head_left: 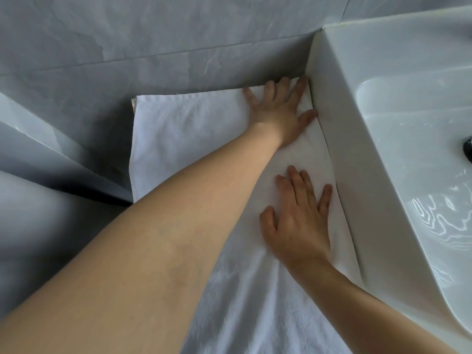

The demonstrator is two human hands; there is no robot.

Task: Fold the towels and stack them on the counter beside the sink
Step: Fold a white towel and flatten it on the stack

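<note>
A white towel (184,134) lies spread flat on the counter, running from the back wall toward me, its right edge against the side of the sink (398,103). My left hand (279,111) presses flat on the towel's far right corner, fingers straight and spread, fingertips near the wall. My right hand (297,221) lies flat on the towel closer to me, fingers spread beside the sink's wall. My left forearm crosses over much of the towel and hides its middle. Only a sliver of the counter shows at the towel's far left corner.
A raised white basin fills the right side, with a dark drain fitting (468,149) at the frame edge. Grey marbled tile wall (153,42) stands behind the towel. To the left a grey ledge (51,149) drops off below counter level.
</note>
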